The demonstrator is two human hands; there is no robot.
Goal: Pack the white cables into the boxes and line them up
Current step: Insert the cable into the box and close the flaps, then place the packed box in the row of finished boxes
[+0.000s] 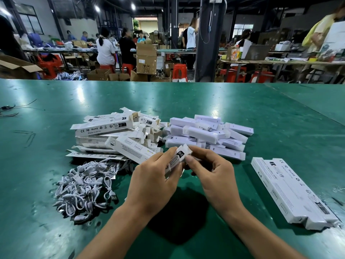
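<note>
Both hands hold one slim white cardboard box (177, 158) above the smooth green bench (242, 101). The left hand (151, 176) grips its body, and the right hand (212, 171) pinches the open end flap. To the left lies a tangled heap of thin white cables (85, 186). Behind are printed boxes (112, 133) and plain white packs (205, 133). Long closed boxes (291, 191) lie side by side at right.

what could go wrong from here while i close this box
1. The box is held in the air by the left hand while the right hand works its end flap; a crooked tuck could crease it or leave it open.
2. The white cables lie tangled in a heap, so pulling one may drag others.
3. The right forearm could nudge the finished boxes out of line.
</note>
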